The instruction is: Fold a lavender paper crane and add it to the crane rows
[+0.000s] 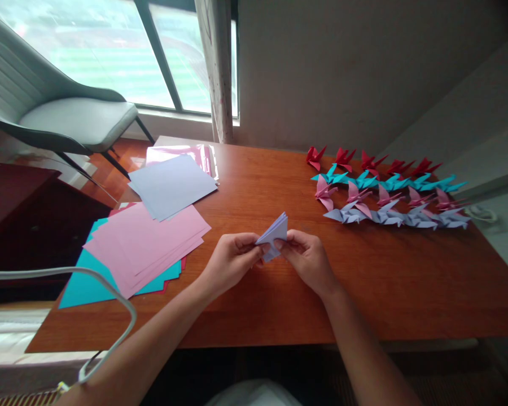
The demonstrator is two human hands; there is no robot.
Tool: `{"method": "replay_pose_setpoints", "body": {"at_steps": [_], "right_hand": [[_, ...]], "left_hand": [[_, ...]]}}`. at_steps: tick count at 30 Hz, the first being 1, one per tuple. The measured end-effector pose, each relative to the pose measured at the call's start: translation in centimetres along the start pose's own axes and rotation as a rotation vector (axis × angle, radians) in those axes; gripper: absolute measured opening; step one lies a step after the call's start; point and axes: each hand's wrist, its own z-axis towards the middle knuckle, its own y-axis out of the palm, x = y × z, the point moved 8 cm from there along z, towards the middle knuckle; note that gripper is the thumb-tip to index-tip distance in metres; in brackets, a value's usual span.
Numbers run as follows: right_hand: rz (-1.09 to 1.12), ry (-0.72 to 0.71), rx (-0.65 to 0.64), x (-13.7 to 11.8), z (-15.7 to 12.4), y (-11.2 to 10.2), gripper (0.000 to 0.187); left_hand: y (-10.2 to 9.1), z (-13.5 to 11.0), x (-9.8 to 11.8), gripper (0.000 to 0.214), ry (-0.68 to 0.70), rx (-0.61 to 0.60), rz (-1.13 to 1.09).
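Note:
Both hands pinch a small folded piece of pale lavender paper (274,234) just above the wooden table (254,304), near its middle. My left hand (231,261) grips the fold's left side with thumb and fingers closed. My right hand (307,260) holds the right side the same way. The paper is folded into a layered pointed shape with its tip pointing up and away from me.
Stacks of flat square paper lie at the left: lavender sheets (171,186), pink sheets (146,242), teal sheets (84,285). Rows of finished paper cranes (385,189) in red, teal, pink and lavender sit at the right back. A grey chair (68,118) stands by the window. A white cable (110,293) crosses the lower left.

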Motion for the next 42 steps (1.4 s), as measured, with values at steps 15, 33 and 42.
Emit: {"method": "replay_pose_setpoints", "body": {"at_steps": [15, 33, 42], "right_hand": [[-0.114, -0.012, 0.18, 0.3, -0.1, -1.7, 0.028], [0.0, -0.03, 0.109, -0.1, 0.0, -1.1, 0.015], [-0.3, -0.253, 0.28, -3.0, -0.6, -1.9, 0.019]], "left_hand": [[0.9, 0.2, -0.8, 0.033, -0.076, -0.097, -0.085], [0.9, 0.0, -0.8, 0.025, -0.06, -0.095, -0.026], [0.3, 0.4, -1.4, 0.024, -0.061, -0.026, -0.056]]}}
